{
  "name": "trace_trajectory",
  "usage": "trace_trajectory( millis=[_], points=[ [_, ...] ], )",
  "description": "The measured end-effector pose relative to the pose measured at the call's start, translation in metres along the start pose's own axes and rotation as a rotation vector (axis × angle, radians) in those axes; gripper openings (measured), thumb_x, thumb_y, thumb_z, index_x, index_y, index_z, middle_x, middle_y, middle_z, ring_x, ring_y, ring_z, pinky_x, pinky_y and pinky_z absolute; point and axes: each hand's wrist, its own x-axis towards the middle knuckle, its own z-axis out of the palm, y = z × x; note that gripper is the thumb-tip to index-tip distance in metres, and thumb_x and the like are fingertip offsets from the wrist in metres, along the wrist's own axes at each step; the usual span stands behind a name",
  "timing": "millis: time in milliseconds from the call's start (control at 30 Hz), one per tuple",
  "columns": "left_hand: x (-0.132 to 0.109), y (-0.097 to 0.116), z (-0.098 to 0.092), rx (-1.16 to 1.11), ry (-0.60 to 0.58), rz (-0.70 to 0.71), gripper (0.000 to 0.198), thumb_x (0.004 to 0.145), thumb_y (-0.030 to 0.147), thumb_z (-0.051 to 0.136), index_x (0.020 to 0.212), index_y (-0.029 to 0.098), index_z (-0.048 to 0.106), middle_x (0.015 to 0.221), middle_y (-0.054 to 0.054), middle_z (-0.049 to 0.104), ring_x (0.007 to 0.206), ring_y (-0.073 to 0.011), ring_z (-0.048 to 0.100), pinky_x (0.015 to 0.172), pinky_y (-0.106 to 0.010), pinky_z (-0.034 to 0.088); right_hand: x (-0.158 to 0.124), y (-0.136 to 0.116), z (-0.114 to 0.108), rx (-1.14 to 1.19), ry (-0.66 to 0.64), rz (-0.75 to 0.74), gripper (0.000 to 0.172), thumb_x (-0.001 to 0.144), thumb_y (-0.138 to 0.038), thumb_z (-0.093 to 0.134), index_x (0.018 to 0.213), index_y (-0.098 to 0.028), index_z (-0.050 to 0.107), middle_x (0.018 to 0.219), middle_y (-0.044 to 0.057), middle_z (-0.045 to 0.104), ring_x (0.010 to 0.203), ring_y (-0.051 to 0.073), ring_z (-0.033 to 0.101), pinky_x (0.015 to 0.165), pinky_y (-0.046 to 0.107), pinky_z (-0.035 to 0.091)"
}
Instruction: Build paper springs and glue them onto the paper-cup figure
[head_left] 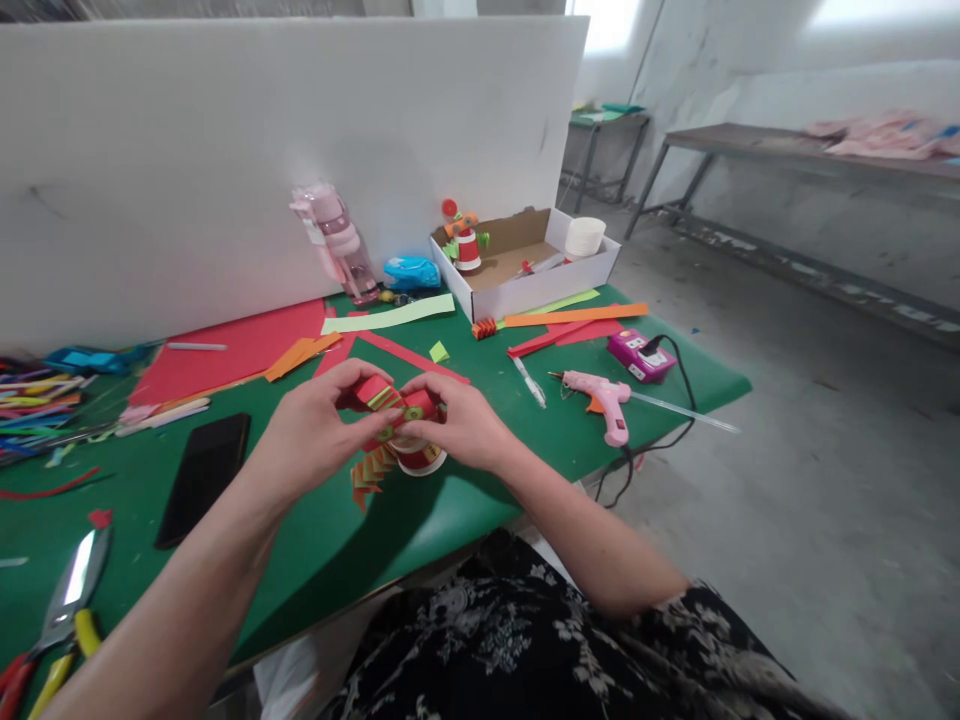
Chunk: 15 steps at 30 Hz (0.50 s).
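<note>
Both hands are at a small paper-craft figure over the front middle of the green table. My left hand (319,425) is closed, thumb and fingers pinching a red-and-green folded paper piece (377,394). My right hand (461,420) is closed around the figure's red paper head (420,404), which bears green round eyes. Below the fingers shows an upright red-and-white paper cup (421,458). An orange-and-green accordion-folded strip (370,474) hangs at the cup's left. My fingers hide part of the head and the cup's top.
A pink glue gun (604,400) lies right, wired near a purple power socket (641,356). Behind stand a white cardboard box (525,289) with a finished-looking figure (466,245), and a pink bottle (337,240). Left are a phone (202,480), scissors (71,590) and paper sheets (225,350).
</note>
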Motion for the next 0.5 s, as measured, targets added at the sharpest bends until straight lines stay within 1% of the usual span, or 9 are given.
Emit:
trace_trajectory(
  millis=[167,333,400,500],
  points=[
    [-0.0013,-0.0010,0.0012,0.030,0.011,0.012,0.028,0.075,0.046,0.064,0.093,0.025,0.061,0.089,0.000,0.068,0.081,-0.0216,0.061,0.073,-0.033,0.045,0.0002,-0.0012,-0.0015,-0.022,-0.020,0.005,0.034,0.073,-0.024,0.075,0.104,-0.016,0.063,0.099,0.003,0.067,0.086,0.016,0.060,0.079,0.028,0.044],
    [-0.0027,-0.0050,0.0029,0.039,0.064,0.019,0.040,0.073,0.049,0.068,0.104,0.026,0.056,0.089,0.000,0.068,0.082,-0.0221,0.063,0.073,-0.033,0.046,-0.0001,-0.0009,-0.0013,-0.005,-0.007,0.021,0.034,0.072,-0.025,0.075,0.103,-0.017,0.063,0.099,0.003,0.067,0.086,0.016,0.060,0.078,0.028,0.045],
    [-0.0031,-0.0059,0.0033,0.057,0.061,0.038,0.036,0.075,0.048,0.067,0.101,0.026,0.056,0.089,0.000,0.067,0.082,-0.0219,0.063,0.071,-0.032,0.046,-0.0004,-0.0007,-0.0014,-0.001,-0.010,0.025,0.034,0.072,-0.025,0.075,0.102,-0.017,0.064,0.097,0.002,0.067,0.086,0.016,0.060,0.079,0.028,0.044],
    [-0.0027,-0.0064,0.0033,0.059,0.022,0.046,0.029,0.075,0.046,0.066,0.094,0.025,0.059,0.088,0.000,0.067,0.080,-0.0208,0.062,0.070,-0.031,0.046,-0.0011,-0.0009,-0.0021,0.007,-0.017,0.017,0.033,0.072,-0.024,0.074,0.102,-0.017,0.064,0.094,0.001,0.066,0.084,0.016,0.059,0.078,0.028,0.044]
  ],
)
